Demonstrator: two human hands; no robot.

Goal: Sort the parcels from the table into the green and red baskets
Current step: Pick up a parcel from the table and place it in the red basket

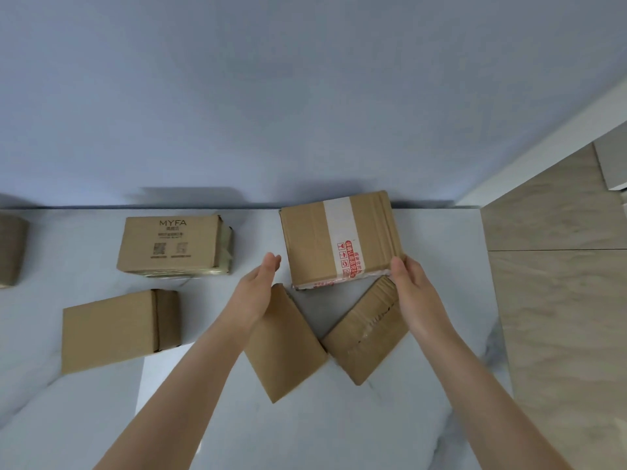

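A cardboard parcel with white tape and red print (325, 239) sits at the back of the white table (441, 252). My right hand (412, 290) touches its near right corner with straight fingers. My left hand (259, 286) hovers open just left of that parcel, a small gap between them. Below the hands lie two flat brown parcels, one (285, 344) under my left wrist and one (368, 334) under my right. A box marked MYFA (173, 245) stands further left. Neither basket is in view.
Another brown parcel (115, 330) lies at the near left, and part of one more (12, 249) shows at the left edge. A pale wall rises behind the table. Wooden floor (559, 283) lies past the table's right edge.
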